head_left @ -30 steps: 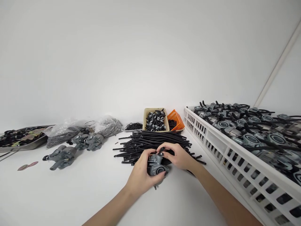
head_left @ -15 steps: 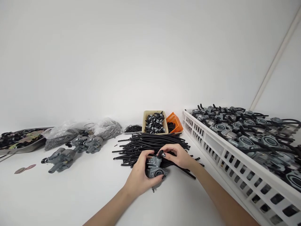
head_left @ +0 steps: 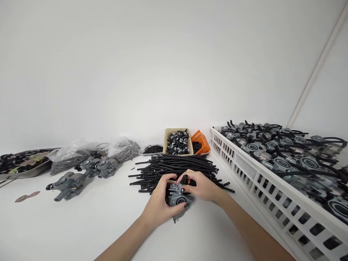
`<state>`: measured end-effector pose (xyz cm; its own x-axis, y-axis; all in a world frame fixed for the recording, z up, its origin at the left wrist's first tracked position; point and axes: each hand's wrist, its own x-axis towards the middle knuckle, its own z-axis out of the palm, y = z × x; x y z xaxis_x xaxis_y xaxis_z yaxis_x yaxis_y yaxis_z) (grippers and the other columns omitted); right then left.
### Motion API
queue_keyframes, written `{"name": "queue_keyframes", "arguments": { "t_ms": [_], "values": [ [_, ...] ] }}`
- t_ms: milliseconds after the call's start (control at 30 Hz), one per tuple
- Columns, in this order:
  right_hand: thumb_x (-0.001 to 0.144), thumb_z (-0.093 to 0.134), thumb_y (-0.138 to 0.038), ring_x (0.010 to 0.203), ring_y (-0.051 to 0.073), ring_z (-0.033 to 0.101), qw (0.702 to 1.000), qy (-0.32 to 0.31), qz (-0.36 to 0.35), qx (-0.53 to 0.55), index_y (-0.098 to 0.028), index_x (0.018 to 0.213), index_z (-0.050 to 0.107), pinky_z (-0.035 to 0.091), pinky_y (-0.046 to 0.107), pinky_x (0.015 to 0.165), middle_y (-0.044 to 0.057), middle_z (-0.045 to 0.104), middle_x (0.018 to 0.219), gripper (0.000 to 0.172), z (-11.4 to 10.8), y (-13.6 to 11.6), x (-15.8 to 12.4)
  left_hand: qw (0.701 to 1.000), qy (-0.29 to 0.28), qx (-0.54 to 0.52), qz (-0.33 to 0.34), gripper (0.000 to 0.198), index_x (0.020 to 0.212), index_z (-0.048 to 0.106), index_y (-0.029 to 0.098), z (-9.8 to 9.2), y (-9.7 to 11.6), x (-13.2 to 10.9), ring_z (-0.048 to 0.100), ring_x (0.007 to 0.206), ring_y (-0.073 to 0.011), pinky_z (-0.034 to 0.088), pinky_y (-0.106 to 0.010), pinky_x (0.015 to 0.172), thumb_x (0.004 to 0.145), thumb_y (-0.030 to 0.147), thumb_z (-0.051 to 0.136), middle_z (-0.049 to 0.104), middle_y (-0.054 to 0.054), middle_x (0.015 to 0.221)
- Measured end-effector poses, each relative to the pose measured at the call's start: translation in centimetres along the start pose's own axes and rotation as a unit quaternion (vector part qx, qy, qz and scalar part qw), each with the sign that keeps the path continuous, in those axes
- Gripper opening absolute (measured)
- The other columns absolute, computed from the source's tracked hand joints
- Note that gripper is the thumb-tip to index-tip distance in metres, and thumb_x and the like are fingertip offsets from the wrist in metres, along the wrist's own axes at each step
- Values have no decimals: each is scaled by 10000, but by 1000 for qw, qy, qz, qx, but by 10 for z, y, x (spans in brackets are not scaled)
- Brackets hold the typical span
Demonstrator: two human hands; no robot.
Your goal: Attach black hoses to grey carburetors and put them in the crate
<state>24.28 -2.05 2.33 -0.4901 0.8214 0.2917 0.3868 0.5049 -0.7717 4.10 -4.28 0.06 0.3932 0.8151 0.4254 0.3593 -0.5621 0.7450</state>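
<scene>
Just nearside of black hose pile [head_left: 174, 167], left hand [head_left: 160, 203] clasps metal carburetor [head_left: 179, 199], seemingly to steady it; right hand [head_left: 202, 185] pinches black stub [head_left: 184, 178] up top, apparently for fine control. White crate [head_left: 247, 165] right of pile, probably for reach.

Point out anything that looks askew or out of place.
The orange basket behind the black hoses looks askew: it leans at an angle, while the cream tray beside it sits squarely. No obvious spill.
</scene>
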Motion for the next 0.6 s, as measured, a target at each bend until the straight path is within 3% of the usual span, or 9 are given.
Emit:
{"name": "queue_keyframes", "arguments": {
  "t_ms": [133, 267, 367, 500, 600],
  "values": [
    [883, 591, -311, 756, 162, 504, 998, 32, -49, -12, -191, 890, 673, 423, 293, 718, 23, 531, 820, 146, 3, -10, -1, 996, -19, -86, -3, 669, 1296, 385, 233, 0, -4, 1, 553, 1132, -263, 461, -395, 972, 721, 264, 726, 540, -98, 1259],
    [910, 534, -503, 766, 160, 526, 980, 64, -79, 174, -175, 913, 633, 425, 285, 705, 35, 537, 853, 343, 2, -22, -3, 963, -13, -268, 9, 856, 1385, 364, 234, 10, -8, -1, 483, 1234, -326, 410, -418, 1025, 696, 569, 747, 437, -144, 1415],
    [868, 584, -554, 736, 152, 545, 951, 41, -80, 295, -168, 922, 625, 439, 278, 698, 37, 584, 834, 391, 5, -27, -2, 898, -52, -437, -25, 846, 1348, 452, 240, 22, -14, -8, 497, 1257, -347, 400, -447, 1042, 671, 673, 715, 521, -140, 1368],
    [834, 628, -563, 690, 137, 535, 950, -6, -72, 303, -161, 947, 670, 434, 259, 651, 40, 613, 812, 420, 11, -26, -2, 785, -136, -591, -127, 610, 1179, 578, 229, 30, -18, -19, 703, 965, -319, 514, -469, 891, 714, 593, 731, 691, -112, 1143],
    [874, 576, -557, 674, 134, 515, 964, -17, -44, 260, -160, 1007, 700, 418, 249, 606, 44, 621, 797, 437, 8, -21, -2, 768, -150, -601, -164, 598, 1149, 600, 192, 26, -15, -21, 729, 876, -281, 555, -382, 799, 692, 538, 773, 716, -132, 1100]
  ]
}}
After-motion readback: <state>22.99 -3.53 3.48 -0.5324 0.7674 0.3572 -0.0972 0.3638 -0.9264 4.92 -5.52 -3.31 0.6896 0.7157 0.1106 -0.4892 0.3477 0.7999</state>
